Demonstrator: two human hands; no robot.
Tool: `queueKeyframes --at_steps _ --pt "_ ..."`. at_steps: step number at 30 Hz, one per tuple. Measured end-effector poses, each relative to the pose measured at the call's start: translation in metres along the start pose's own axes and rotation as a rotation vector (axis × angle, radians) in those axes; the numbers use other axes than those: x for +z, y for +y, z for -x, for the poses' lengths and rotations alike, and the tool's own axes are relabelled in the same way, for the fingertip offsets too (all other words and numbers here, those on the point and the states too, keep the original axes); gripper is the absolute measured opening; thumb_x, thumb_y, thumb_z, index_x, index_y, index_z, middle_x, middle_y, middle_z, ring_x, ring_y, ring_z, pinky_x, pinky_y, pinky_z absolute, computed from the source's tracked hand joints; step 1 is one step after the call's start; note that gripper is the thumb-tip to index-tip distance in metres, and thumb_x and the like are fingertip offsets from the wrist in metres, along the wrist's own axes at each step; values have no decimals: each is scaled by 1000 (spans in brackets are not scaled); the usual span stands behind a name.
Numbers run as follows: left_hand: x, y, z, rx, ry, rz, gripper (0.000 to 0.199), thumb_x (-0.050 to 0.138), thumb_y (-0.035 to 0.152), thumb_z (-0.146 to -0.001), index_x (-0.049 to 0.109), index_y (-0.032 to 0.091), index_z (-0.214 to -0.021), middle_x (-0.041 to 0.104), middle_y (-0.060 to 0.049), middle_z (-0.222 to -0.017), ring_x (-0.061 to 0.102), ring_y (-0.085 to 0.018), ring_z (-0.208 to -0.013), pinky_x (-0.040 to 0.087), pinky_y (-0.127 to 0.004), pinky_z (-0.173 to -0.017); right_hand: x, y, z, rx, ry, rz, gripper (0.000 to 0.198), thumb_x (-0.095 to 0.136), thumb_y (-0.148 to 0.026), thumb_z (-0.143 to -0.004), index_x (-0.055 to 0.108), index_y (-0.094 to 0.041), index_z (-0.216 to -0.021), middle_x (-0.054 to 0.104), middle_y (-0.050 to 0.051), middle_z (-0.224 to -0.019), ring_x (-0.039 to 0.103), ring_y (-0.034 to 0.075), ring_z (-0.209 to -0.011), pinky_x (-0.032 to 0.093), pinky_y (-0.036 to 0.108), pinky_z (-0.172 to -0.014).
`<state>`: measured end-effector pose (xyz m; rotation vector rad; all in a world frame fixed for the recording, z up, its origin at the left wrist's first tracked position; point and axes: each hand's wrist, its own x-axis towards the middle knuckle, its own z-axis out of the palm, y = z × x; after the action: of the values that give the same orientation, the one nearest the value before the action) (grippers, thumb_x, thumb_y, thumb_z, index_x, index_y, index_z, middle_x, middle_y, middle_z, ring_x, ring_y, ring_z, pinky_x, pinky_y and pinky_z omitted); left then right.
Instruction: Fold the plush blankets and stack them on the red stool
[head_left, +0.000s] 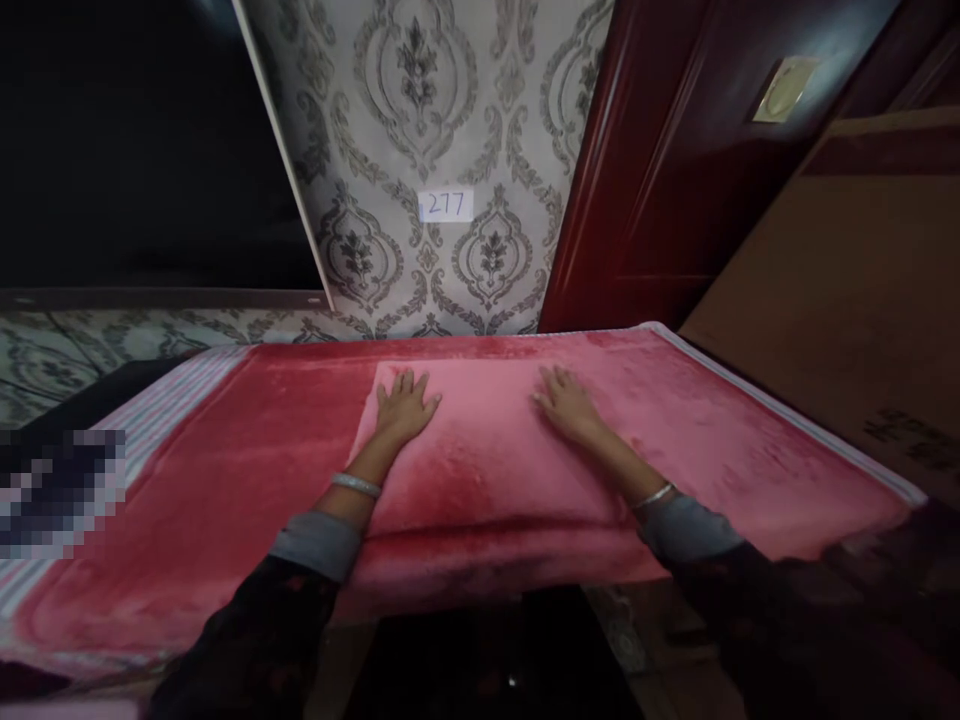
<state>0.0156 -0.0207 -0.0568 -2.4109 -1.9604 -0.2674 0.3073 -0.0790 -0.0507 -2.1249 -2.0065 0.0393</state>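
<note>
A folded pink plush cloth [487, 410] lies in the middle of a larger red and pink plush blanket [262, 470], which covers the table. My left hand [405, 408] rests flat on the folded cloth near its far left corner, fingers spread. Near the far right corner, my right hand [568, 404] also lies flat with its fingers apart. Neither hand grips anything. A darker red patch shows on the cloth between my forearms, and a fold line runs along its near side.
A large dark screen [150, 150] stands at the back left. Patterned wallpaper carries a paper label [446, 205] reading 277. To the right are a dark red door [675, 180] and a big cardboard box [847, 290]. The blanket has a striped left border [176, 400].
</note>
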Motion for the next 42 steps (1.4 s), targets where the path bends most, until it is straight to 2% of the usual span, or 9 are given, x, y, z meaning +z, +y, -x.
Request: queueKeyframes --at_steps 5,15,20,23,26,30,33,36,42 --pt "2 -1 -3 -8 10 7 67 29 55 -99 31 21 -157 23 -16 -165 20 -31 -153 16 -63 -119 22 -50 81 -353 22 -28 62 35 -53 -101 31 -27 -158 23 7 -166 19 28 -153 18 52 -121" --pt "1 -1 -3 4 12 38 67 30 55 -99 32 21 -156 24 -16 -165 20 -32 -153 15 -63 -119 44 59 111 8 81 -4 59 27 -41 -101 34 -21 -156 35 9 -161 29 29 -149 28 56 -117" --pt "-21 -9 5 22 -61 165 58 27 44 -102 39 20 -153 30 -13 -163 22 -27 -153 17 -56 -121 34 72 118 104 179 -6 59 29 -42 -100 41 -17 -152 36 15 -160 31 37 -147 33 61 -113" --pt "-33 -20 34 6 13 154 55 32 41 -101 44 21 -150 35 -12 -161 26 -27 -151 16 -57 -122 19 39 119 11 281 -31 61 32 -41 -100 35 -16 -155 34 16 -160 26 36 -149 29 60 -116" --pt "-35 -27 80 9 86 104 55 40 42 -99 45 20 -150 36 -12 -160 28 -29 -151 18 -57 -122 9 -33 122 -232 192 -90 60 34 -37 -100 33 -20 -157 31 11 -163 18 31 -153 22 56 -121" --pt "-20 -26 130 48 128 41 53 36 40 -101 46 19 -149 39 -14 -159 32 -29 -149 23 -59 -121 15 -134 124 -532 107 -166 56 40 -33 -100 39 -17 -154 28 11 -164 20 28 -152 18 54 -122" --pt "-3 -24 144 72 145 -27 53 36 37 -101 47 18 -149 39 -15 -158 31 -32 -149 29 -60 -117 32 -163 122 -600 92 -170 54 40 -31 -101 41 -12 -152 34 13 -161 26 27 -151 17 50 -123" --pt "9 -23 146 92 183 -63 54 36 37 -100 46 16 -149 38 -16 -159 30 -32 -150 33 -57 -116 51 -144 121 -548 108 -133 58 46 -36 -100 40 -11 -152 33 13 -161 25 28 -151 17 49 -124" --pt "9 -24 146 96 182 -32 54 34 40 -101 46 18 -150 37 -15 -159 30 -33 -149 37 -58 -113 62 -47 134 -233 264 24 60 39 -38 -100 40 -10 -153 33 14 -161 26 32 -150 20 53 -121"
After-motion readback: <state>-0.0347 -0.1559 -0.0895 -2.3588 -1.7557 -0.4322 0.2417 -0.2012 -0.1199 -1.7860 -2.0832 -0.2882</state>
